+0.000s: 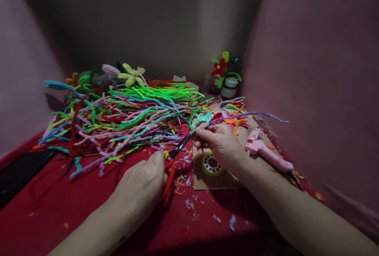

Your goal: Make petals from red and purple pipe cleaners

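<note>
My left hand [142, 185] is closed around the red handles of a pair of scissors [177, 151], whose dark blades point up and right. My right hand [219, 141] pinches a purple pipe cleaner [251, 114] that runs off to the right, next to a small teal folded piece [203, 118]. The scissor tips meet the pieces held at my right fingers. A big heap of coloured pipe cleaners [124, 118] lies just beyond both hands on the red cloth [59, 208].
A pink glue gun [266, 151] lies right of my right hand on a cardboard sheet [207, 181] with a tape roll [211, 164]. Pipe-cleaner flowers stand in a white pot [229, 86] at the back. A dark flat object [20, 171] lies left. Pink walls enclose both sides.
</note>
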`<state>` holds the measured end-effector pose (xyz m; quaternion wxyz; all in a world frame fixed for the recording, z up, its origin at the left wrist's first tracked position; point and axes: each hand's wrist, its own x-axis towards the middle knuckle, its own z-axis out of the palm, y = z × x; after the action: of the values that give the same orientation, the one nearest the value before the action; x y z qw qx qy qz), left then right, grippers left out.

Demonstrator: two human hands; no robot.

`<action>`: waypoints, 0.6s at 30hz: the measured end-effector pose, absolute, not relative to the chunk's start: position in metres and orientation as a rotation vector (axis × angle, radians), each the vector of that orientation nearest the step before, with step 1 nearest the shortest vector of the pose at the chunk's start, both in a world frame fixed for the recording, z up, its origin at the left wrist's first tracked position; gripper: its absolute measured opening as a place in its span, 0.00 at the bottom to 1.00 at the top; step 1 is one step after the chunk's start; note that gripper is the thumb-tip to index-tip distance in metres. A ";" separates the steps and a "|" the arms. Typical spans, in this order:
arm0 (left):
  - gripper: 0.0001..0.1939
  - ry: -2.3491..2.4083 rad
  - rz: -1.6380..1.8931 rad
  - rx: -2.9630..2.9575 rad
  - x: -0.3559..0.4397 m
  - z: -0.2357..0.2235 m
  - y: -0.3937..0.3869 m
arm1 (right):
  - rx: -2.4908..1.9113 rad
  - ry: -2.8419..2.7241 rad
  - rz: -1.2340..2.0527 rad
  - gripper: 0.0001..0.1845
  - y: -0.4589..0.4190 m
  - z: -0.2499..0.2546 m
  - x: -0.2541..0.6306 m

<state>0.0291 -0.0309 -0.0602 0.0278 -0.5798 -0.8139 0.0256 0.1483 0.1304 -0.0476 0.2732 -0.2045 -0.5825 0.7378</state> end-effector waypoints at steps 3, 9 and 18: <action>0.05 -2.467 0.087 -1.804 0.027 -0.064 -0.032 | -0.568 -1.550 2.001 0.11 0.130 -0.047 0.148; 0.07 -2.423 -0.058 -1.891 0.023 -0.069 -0.034 | -0.562 -1.545 2.012 0.11 0.129 -0.047 0.148; 0.07 -2.573 -0.239 -1.842 0.028 -0.062 -0.032 | -0.543 -1.556 2.031 0.10 0.128 -0.045 0.150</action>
<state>0.0283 -0.0323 -0.0622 -0.0158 -0.5805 -0.8106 -0.0754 0.1499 0.1282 -0.0447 0.2600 -0.2005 -0.5745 0.7498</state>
